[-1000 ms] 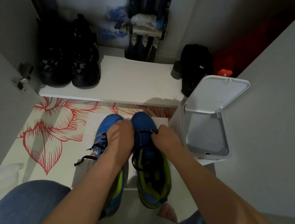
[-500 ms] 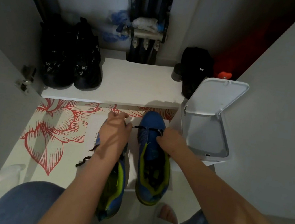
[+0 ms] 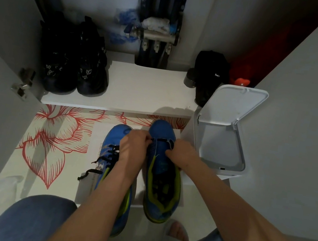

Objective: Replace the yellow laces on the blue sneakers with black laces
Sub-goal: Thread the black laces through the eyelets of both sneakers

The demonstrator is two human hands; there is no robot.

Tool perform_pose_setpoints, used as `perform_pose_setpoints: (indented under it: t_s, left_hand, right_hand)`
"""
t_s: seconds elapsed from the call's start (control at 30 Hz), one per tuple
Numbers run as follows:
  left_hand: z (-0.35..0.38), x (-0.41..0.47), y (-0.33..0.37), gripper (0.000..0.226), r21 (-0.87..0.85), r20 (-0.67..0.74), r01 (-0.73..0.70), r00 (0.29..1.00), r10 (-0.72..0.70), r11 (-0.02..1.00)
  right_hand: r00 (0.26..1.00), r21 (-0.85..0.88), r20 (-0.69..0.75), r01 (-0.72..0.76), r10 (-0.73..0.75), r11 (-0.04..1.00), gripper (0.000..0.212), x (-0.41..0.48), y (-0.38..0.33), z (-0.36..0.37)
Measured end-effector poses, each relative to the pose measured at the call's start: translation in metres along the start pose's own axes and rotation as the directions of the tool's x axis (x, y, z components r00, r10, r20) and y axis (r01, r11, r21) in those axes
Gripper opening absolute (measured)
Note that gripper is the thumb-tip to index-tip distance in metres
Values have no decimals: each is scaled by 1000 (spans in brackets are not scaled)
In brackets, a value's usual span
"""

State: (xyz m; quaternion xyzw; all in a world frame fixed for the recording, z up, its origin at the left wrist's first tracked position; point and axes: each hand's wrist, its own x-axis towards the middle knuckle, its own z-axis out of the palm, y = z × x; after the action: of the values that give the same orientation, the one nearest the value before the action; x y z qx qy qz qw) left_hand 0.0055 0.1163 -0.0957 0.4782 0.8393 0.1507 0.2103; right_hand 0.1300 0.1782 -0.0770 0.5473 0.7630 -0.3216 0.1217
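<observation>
Two hands at right sneaker (image 3: 162,182), just left of white bin (image 3: 220,145) | left hand (image 3: 132,149) pinches black lace (image 3: 161,140) on side away from bin | right hand (image 3: 183,154) pinches bin-side end

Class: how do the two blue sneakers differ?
The left sneaker is laced in black up its front; the right sneaker has black lace only near its toe, pinched by the left hand and right hand. The right sneaker sits nearer the shelf than the left sneaker. Both are blue.

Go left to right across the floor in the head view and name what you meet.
Flower print → laced sneaker → second sneaker → bin.
</observation>
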Motion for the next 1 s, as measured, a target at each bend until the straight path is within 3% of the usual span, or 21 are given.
perform_pose_setpoints:
  t_s: [0.1, 0.2, 0.27, 0.37, 0.43, 0.53, 0.63, 0.73, 0.8, 0.9, 1.0]
  left_hand:
    - [1, -4, 1, 25, -11, -108, 57, 992, -58, 998]
    - [-13, 0, -7, 24, -317, -281, 145, 929, -239, 937]
    - [-27, 7, -12, 21, -431, -285, 130, 919, -271, 893]
    - [-33, 6, -6, 18, -295, -178, -6, 983, -49, 956]
    - [-22, 0, -2, 27, -226, -66, -33, 998, 19, 974]
    - [-4, -1, -2, 37, -96, 54, -50, 997, 55, 994]
    - [-2, 4, -3, 31, 3, 48, -61, 997, 61, 998]
    - [1, 3, 1, 26, 21, 54, -16, 998, 15, 1000]
    - [4, 4, 0, 25, 43, 2, -1, 1000, 1, 999]
    - [5, 1, -4, 26, -136, -123, 98, 986, -115, 986]
    - [4, -4, -3, 27, -431, -82, 246, 947, -309, 868]
  right_hand:
    - [1000, 51, -9, -8, 9, 999, 21, -2, 0, 0]
    - [1000, 31, -19, -18, 19, 999, 24, -5, -1, 1]
    - [1000, 39, -22, -21, 22, 999, 17, -6, -1, 0]
    - [1000, 72, 18, -23, 22, 997, 12, -7, -2, -5]
    - [999, 52, 42, -14, 12, 999, 17, -9, -5, -6]
    - [997, 42, 82, -18, 14, 999, 25, -12, -8, -4]
    - [995, 66, 102, -27, 20, 997, 27, -11, -10, -3]
    - [999, 52, 27, -37, 35, 998, 39, -12, -9, 1]
    - [998, 78, 10, -61, 60, 995, 35, -9, -7, 3]
    - [986, 160, 109, -141, 124, 977, 25, -4, -4, 1]
    - [979, 191, 155, -161, 133, 968, 33, -5, -8, 3]
